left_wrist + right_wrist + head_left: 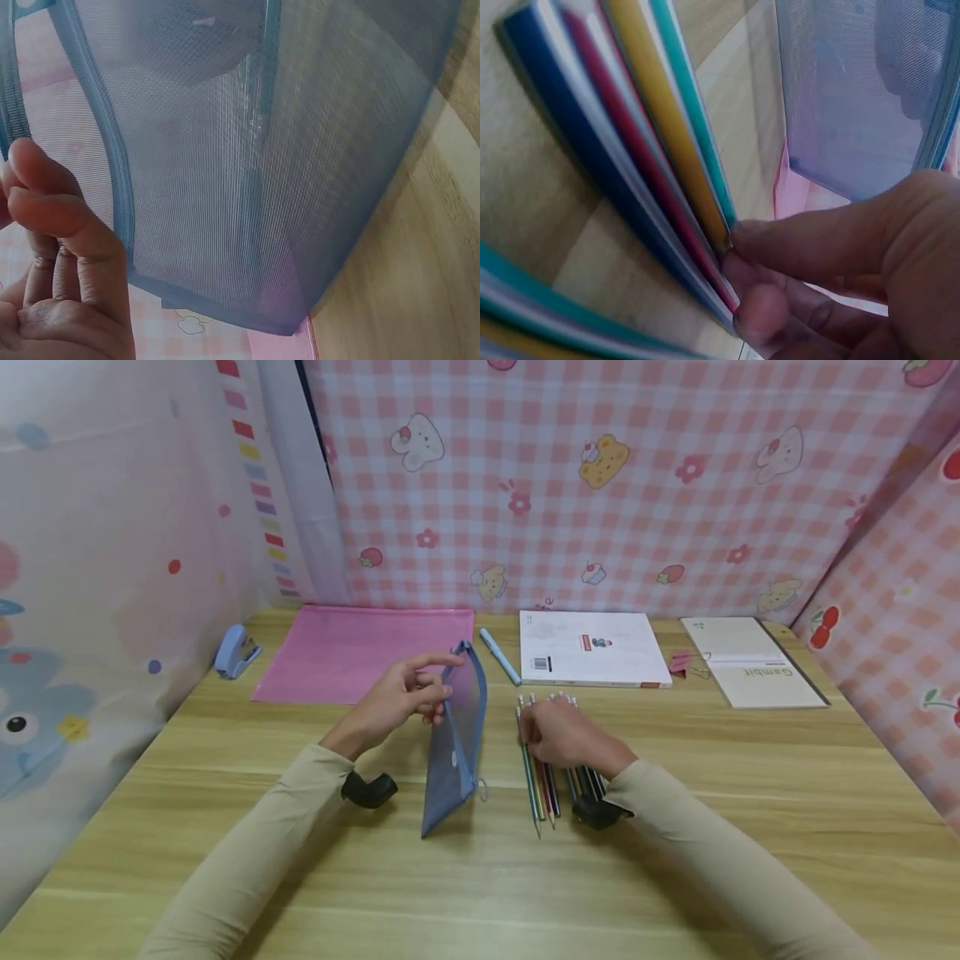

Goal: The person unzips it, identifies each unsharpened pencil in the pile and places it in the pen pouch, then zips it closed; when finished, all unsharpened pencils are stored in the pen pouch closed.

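A blue-grey mesh zip pouch (442, 781) stands on edge in the middle of the table, its zipped top parted. My left hand (408, 693) holds it by the zip edge, with the index finger stretched across the opening. Right of the pouch, my right hand (566, 735) pinches several striped pencils (641, 60) near their upper ends. They lie side by side, points toward me. A second group of pencils (525, 289) lies beside them, partly hidden under the right hand and wrist. In the left wrist view the mesh (187, 187) fills most of the picture.
Behind the pouch lie a pink mesh folder (360, 647) and a light-blue pen (500, 657). A white book (592, 647), pink binder clips (680, 663) and a notebook (753, 672) lie at the back right. At the left edge stands a blue stapler (235, 652).
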{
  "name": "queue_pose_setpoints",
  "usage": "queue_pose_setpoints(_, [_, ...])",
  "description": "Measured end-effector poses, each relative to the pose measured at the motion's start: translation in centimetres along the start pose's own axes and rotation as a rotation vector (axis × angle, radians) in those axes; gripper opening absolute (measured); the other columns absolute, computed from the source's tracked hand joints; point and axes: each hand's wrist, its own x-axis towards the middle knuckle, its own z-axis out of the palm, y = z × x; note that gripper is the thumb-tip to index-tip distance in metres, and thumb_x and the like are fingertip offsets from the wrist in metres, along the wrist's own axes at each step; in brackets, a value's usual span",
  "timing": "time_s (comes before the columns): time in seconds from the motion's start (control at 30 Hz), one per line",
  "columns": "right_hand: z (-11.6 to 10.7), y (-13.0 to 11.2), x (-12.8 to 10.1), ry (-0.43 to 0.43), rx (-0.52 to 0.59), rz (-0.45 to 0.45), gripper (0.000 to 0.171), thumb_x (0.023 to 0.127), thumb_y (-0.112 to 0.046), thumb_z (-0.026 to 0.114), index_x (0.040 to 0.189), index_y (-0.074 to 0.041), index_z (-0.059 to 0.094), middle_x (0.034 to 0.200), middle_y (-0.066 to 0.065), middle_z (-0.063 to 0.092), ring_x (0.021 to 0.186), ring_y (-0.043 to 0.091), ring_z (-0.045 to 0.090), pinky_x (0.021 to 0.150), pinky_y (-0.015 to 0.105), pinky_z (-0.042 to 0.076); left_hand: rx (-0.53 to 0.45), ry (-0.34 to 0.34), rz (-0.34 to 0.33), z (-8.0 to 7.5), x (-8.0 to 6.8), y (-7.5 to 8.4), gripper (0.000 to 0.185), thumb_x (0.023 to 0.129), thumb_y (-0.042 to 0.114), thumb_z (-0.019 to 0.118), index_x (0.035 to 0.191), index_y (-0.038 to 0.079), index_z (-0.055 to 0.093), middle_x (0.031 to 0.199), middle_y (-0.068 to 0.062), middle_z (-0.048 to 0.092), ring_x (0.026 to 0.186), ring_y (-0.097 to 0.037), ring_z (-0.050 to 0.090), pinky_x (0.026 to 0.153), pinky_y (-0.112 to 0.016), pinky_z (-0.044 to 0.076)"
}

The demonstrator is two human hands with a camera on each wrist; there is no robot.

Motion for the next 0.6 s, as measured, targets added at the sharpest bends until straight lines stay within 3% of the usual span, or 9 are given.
queue_pose_setpoints(0.3, [0.4, -0.7, 0.7, -0.038, -0.043, 0.056, 0.006, 0.077, -0.006, 0.074, 0.078, -0.009, 0.069, 0.077, 0.004, 0.069, 0.069, 0.015, 0.061, 0.06, 0.024, 0.051, 0.017, -0.007, 0.008, 0.1, 0.1, 0.1, 0.046, 0.101, 0.008, 0.055, 0.146, 0.012, 0.047, 0.071, 0.001, 0.063, 0.064, -0.013, 0.062, 0.059, -0.029, 0.051])
queue_pose_setpoints(0.6, [0.7, -1.5, 1.2, -0.05, -0.033, 0.187, 0.015, 0.073, -0.003, 0.072, 0.085, -0.011, 0.072, 0.084, 0.006, 0.07, 0.074, 0.019, 0.061, 0.062, 0.028, 0.052, 0.011, -0.001, -0.016, 0.4, 0.2, 0.0, 0.048, 0.101, 0.008, 0.055, 0.148, 0.009, 0.045, 0.073, 0.002, 0.063, 0.065, -0.012, 0.061, 0.06, -0.028, 0.051])
